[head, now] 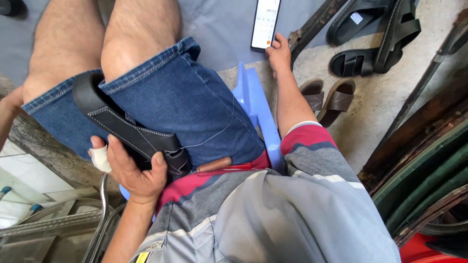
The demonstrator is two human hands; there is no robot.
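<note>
My left hand (134, 170) grips a black leather sandal (129, 129) with white stitching, which rests on my lap against the denim shorts (195, 97). One finger of that hand is wrapped in a white bandage (101, 158). A thin white thread (214, 136) runs from the sandal across the shorts. My right hand (279, 52) reaches down to a phone (265, 23) lying on a grey mat, with a fingertip at the lit screen's lower edge. A wooden-handled awl (214, 164) and a red tool (237, 167) lie on my lap by the shirt.
I sit on a blue plastic stool (258, 104). A brown pair of sandals (329, 97) and a black pair (373, 36) lie on the concrete floor to the right. Dark metal bars (314, 22) and stacked green and dark frames (419, 165) stand at the right.
</note>
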